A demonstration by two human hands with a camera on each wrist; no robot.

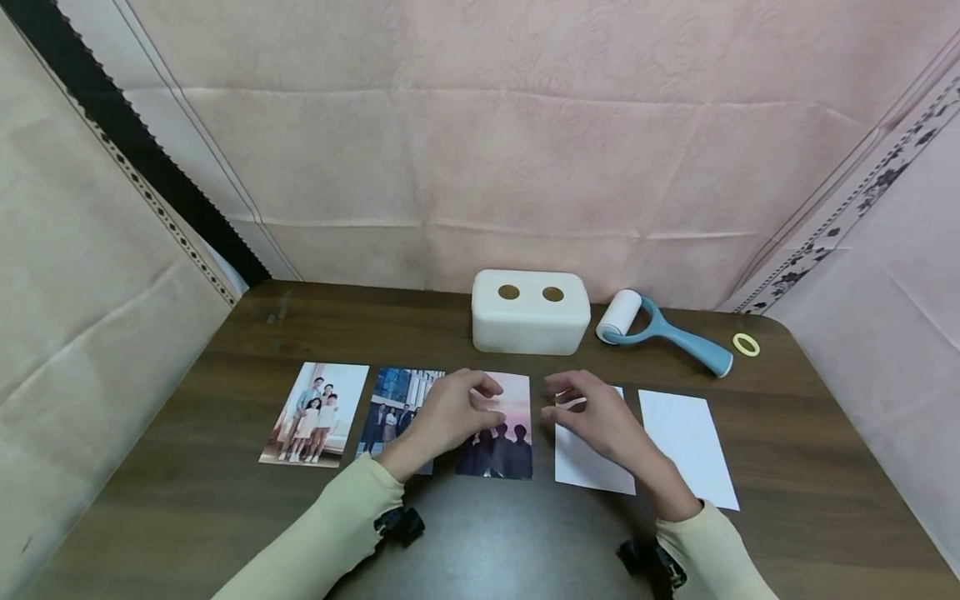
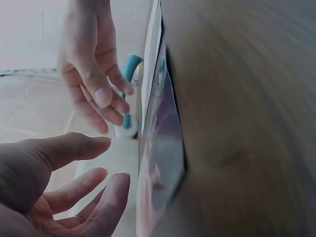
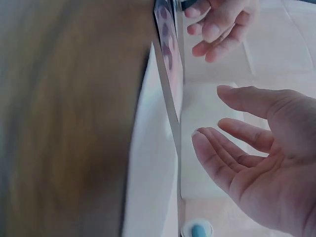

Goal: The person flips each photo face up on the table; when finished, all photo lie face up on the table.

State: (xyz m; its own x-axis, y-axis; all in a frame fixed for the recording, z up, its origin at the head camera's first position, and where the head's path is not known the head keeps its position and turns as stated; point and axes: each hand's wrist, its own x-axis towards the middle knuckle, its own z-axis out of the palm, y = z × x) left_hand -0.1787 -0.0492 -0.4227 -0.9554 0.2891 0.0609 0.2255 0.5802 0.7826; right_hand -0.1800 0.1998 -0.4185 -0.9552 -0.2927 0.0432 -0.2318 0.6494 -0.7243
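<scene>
Above a photo with a pink sky and dark silhouettes (image 1: 517, 450) my left hand (image 1: 450, 412) hovers with relaxed fingers, thumb and fingertips apart. My right hand (image 1: 596, 417) is likewise loose and holds nothing, over a blank white card (image 1: 592, 462). In the left wrist view, a gap separates the left hand (image 2: 74, 187) from the photo's surface. The right wrist view shows the right hand (image 3: 256, 148) off the tabletop too. Partly behind the left hand lies a photo of people before a blue building (image 1: 386, 421). A family photo (image 1: 315, 417) lies leftmost, and another white card (image 1: 686, 446) rightmost.
Behind the row of photos stands a white box with two round holes (image 1: 531, 321). To its right lie a lint roller with a blue handle (image 1: 675, 333) and a small yellow ring (image 1: 746, 344). Pale cloth (image 1: 525, 167) hangs around the brown table (image 1: 187, 500).
</scene>
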